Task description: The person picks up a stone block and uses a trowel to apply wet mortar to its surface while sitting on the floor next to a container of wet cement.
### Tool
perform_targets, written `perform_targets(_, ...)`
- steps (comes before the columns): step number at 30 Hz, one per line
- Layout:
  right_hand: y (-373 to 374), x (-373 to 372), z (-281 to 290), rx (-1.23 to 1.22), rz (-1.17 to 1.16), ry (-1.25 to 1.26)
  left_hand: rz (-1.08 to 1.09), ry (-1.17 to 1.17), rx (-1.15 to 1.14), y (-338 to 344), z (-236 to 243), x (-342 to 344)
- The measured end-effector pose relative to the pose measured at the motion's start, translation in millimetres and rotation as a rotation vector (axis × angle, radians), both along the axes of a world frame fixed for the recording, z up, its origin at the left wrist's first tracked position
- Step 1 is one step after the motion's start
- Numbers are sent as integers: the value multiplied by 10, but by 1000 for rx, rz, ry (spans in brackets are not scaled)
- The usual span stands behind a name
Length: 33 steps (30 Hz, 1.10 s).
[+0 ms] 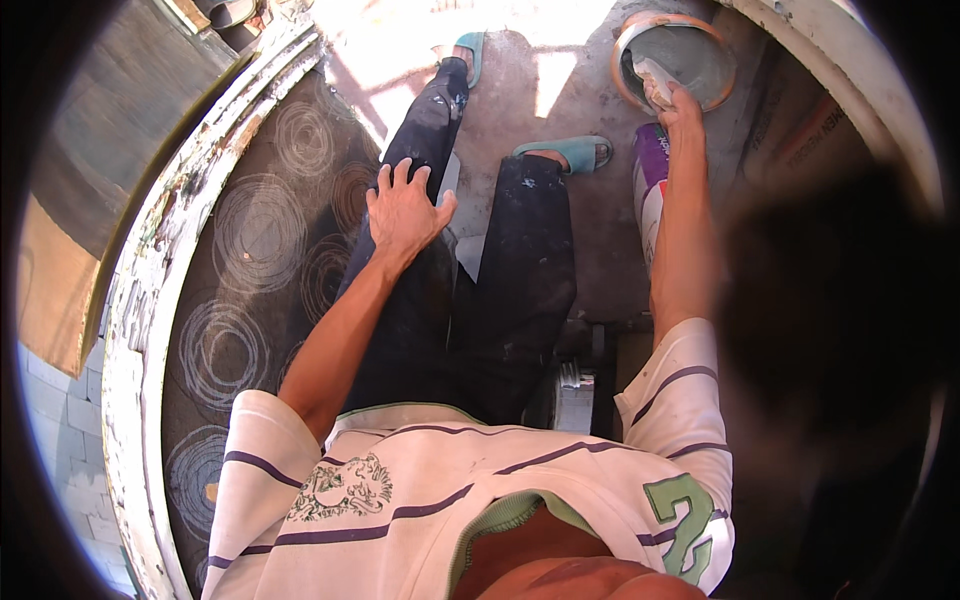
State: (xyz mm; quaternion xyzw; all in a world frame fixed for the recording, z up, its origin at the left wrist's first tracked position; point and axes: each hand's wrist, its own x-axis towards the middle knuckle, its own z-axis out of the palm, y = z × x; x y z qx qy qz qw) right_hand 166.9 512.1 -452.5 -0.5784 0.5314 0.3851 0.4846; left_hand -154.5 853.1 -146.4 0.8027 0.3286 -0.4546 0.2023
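Observation:
My left hand [408,212] rests over my left knee, palm down and fingers spread, with nothing in it. Out to the far right, my right hand [682,110] grips a pale, off-white piece that looks like a sponge or folded rag [654,80]. That piece is at the near left rim of a round bucket [720,62] with an orange-brown rim and grey, watery contents. The fingers of my right hand are partly hidden behind it. Just below that hand and beside my forearm lies a purple and white package [651,160].
On the left is a dark panel with several pale spiral rings [258,235], edged by a paint-flaked white frame [140,400]. My feet wear teal slippers [578,154] on the grey floor [610,235]. A dark blurred shape [830,300] blocks the right side.

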Motion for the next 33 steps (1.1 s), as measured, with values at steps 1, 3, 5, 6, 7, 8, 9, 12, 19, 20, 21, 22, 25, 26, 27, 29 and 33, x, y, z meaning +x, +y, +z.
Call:
perform_targets(1, -92, 88, -3, 38, 22, 20, -3, -11, -6, -11, -38, 10)
perform_targets(3, 684, 18, 593, 1, 567, -90, 28, 53, 34, 75, 72, -157)
perform_targets(5, 759, 357, 1001, -136, 1122, -147, 28, 38, 8, 50, 37, -130)
perform_targets(6, 746, 398, 1057, -200, 1400, -169, 21, 34, 7, 43, 24, -137)
perform_targets(7, 657, 417, 1045, -250, 1669, -298, 14, 28, 4, 19, 18, -127)
perform_targets(8, 506, 461, 1032, -313, 1934, -426, 7, 31, -11, -13, -6, -93)
perform_targets(9, 353, 484, 1011, -373, 2198, -557, 0, 35, -25, -37, -19, -53)
perform_targets(12, 587, 376, 1205, -304, 2453, -567, -7, 58, 13, -12, 30, -81)
perform_targets(19, 279, 77, 712, -491, 1859, -407, -23, 71, -5, -53, 6, -52)
perform_targets(20, 416, -104, 633, -488, 1684, -358, -27, 87, 14, -32, 47, -76)
perform_targets(21, 543, -270, 574, -481, 1511, -309, -30, 103, 33, 3, 95, -108)
perform_targets(22, 234, -351, 407, -523, 1385, -353, -47, 79, -2, -53, 34, -15)
perform_targets(25, 362, -534, 216, -375, 720, -244, -83, 78, 56, -87, 43, 78)
perform_targets(26, 407, -574, 217, -298, 452, -159, -90, 76, 63, -101, 53, 80)
perform_targets(27, 345, -452, 218, -220, 430, -158, -102, 60, 61, -116, 38, 80)
perform_targets(29, -78, -111, 138, -104, 383, -158, -129, 18, 21, -192, -69, 90)
perform_targets(33, 799, 181, 1188, -165, 1283, -307, -102, 61, 96, -97, 83, -21)
